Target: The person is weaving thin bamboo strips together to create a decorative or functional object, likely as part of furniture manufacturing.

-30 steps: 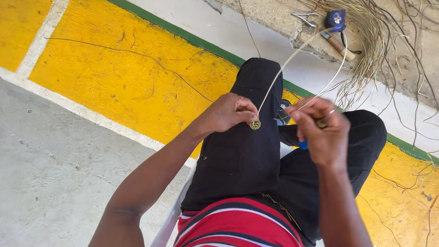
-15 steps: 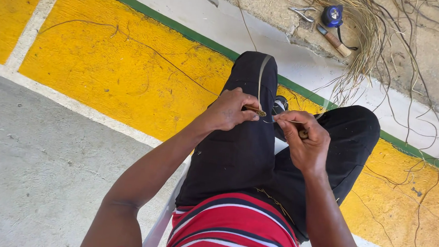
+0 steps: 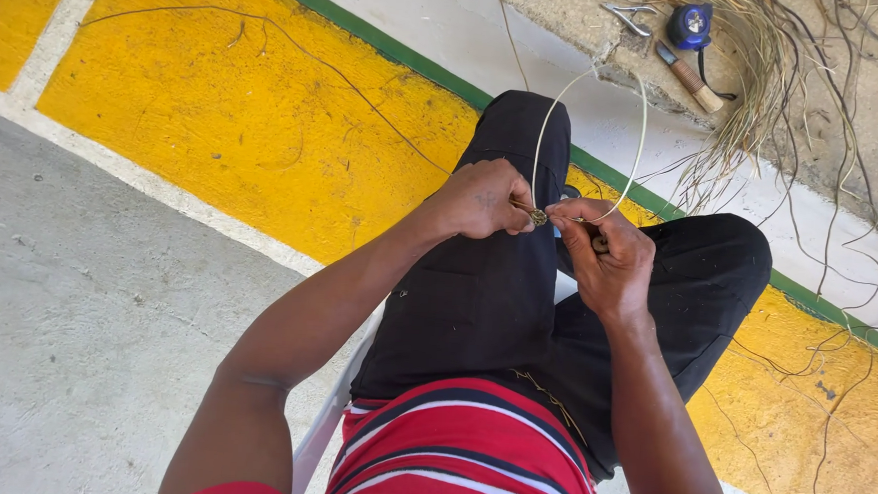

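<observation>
My left hand (image 3: 482, 199) pinches a small round woven coil (image 3: 538, 217) above my left knee. My right hand (image 3: 604, 254) touches the coil from the right and grips a pale thin fibre strand (image 3: 557, 98) that loops up over the knee and back down to the fingers. Both hands meet over my black trousers (image 3: 486, 300). I sit in a red striped shirt (image 3: 463, 454).
A heap of dry fibre strands (image 3: 769, 64) lies on the concrete ledge at the top right, with a blue tape measure (image 3: 689, 25), a wooden-handled knife (image 3: 690, 78) and small pliers (image 3: 629, 14). The floor has yellow paint (image 3: 236, 116), a green stripe and grey concrete (image 3: 74, 338).
The strand has been drawn into a tall loop above my knee. My hands have stayed together at the coil, with the right fingers shifted closer to it.
</observation>
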